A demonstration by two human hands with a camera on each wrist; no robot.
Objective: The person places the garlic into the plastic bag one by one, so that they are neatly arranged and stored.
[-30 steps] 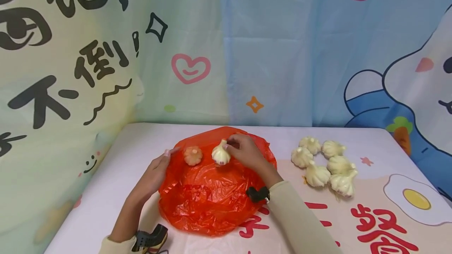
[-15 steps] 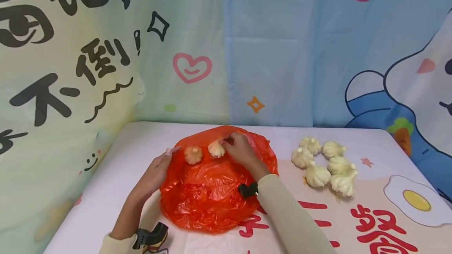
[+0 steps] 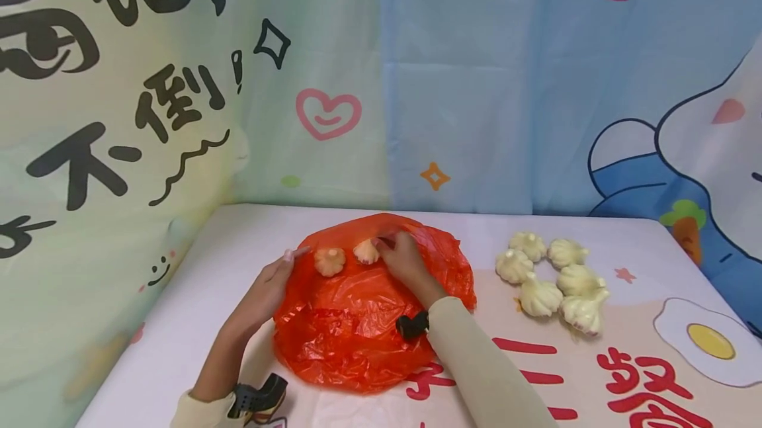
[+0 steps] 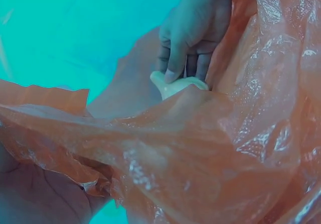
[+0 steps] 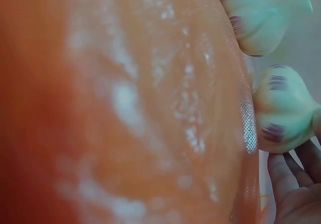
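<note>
Orange-red plastic bag [image 3: 357, 322], glossy, centre of frame. Garlic bulbs [image 3: 550, 279] cream-white w/ purplish marks, right of centre. Tablecloth [image 3: 595, 362] pale pink-white w/ red characters + fried-egg print, lower right. Backdrop [image 3: 446, 84] pale green at left w/ black script, blue at right, pink & red hearts. Sleeves [image 3: 482, 375] beige.

left wrist | we see our right hand [image 4: 193, 30] reaching down into the orange plastic bag [image 4: 200, 148], fingertips [image 4: 172, 75] pressing a pale garlic bulb [image 4: 176, 86]; our left hand's [image 4: 37, 196] palm holds the bag's lower-left edge
</note>
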